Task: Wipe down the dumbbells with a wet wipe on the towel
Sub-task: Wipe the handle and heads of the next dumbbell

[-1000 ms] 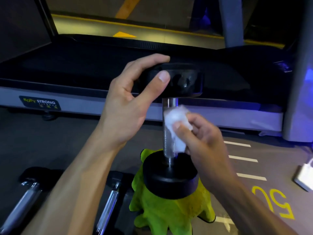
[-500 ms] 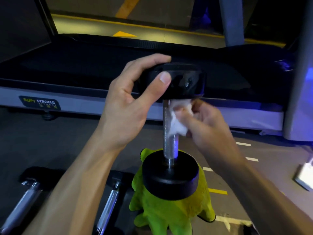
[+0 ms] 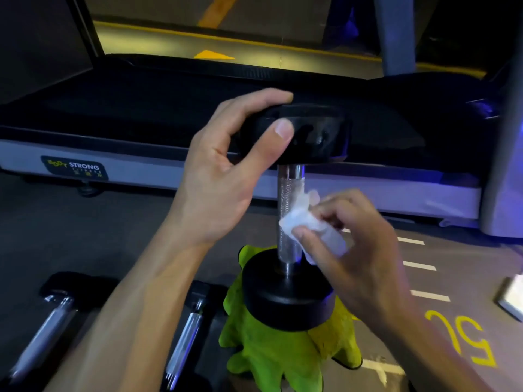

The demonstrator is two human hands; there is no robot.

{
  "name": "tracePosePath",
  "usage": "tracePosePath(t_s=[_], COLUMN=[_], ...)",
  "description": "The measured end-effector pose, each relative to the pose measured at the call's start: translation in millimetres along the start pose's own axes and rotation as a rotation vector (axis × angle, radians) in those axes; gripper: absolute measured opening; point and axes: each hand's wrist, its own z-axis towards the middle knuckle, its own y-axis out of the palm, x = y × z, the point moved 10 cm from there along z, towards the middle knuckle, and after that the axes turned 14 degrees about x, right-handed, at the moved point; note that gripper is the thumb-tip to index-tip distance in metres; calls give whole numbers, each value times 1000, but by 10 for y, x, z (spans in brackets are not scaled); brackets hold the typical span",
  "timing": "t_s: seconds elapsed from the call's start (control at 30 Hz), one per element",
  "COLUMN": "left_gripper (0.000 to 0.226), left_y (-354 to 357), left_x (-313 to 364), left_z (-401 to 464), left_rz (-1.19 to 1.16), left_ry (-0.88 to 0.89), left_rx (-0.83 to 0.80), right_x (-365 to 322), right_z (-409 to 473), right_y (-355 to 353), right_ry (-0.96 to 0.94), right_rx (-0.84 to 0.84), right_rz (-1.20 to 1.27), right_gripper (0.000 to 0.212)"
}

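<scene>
A black dumbbell [image 3: 285, 301] with a knurled chrome handle stands on end on a lime-green towel [image 3: 271, 357] on the floor. My left hand [image 3: 226, 176] grips its upper black head, thumb on the side and fingers over the top. My right hand [image 3: 359, 244] pinches a crumpled white wet wipe [image 3: 304, 219] and presses it against the right side of the handle, near its lower half.
Two more dumbbells [image 3: 48, 323] [image 3: 186, 340] lie on the dark floor at the lower left. A treadmill [image 3: 113, 108] with a black belt and grey side rail spans the back. A white object [image 3: 512, 295] sits at the right edge, by yellow floor markings.
My right hand slid the wipe up the handle to just under the top head, then back down to the lower half. My left hand and the dumbbell stayed put.
</scene>
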Motion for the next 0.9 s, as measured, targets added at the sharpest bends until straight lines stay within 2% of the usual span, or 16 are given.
tracePosePath(t_s=[0.1,0.17,0.3,0.4,0.57,0.67,0.83,0.9], left_gripper=[27,27,27,26,25,26,25,24], left_y=[6,7,33,12,41,36,-61,-71], left_x=[-10,-18,-5,12,46,18,-62,-76], left_z=[5,14,34,39,15,19,29,25], left_rz=[3,0,12,11,-40,-58,-103,-105], left_ry=[-3,-8,1,7,15,9,-41,-42], left_rx=[17,20,2,-20,-66,-72,-39,-35], right_x=[14,-48,-423,-403,-52,162,353,334], right_z=[-193,-207,-191,-260,-207,-157,4,-4], right_y=[101,200,494,559,241,95,-295,-179], right_ry=[-51,-54,-274,-257,29,73,112,167], right_rx=[-190,-309,-329,-405,-516,-444,12,49], right_rz=[-212,-312,-554,-516,-241,-196,-262,-256], right_gripper=[6,12,18,9,15,24,21,21])
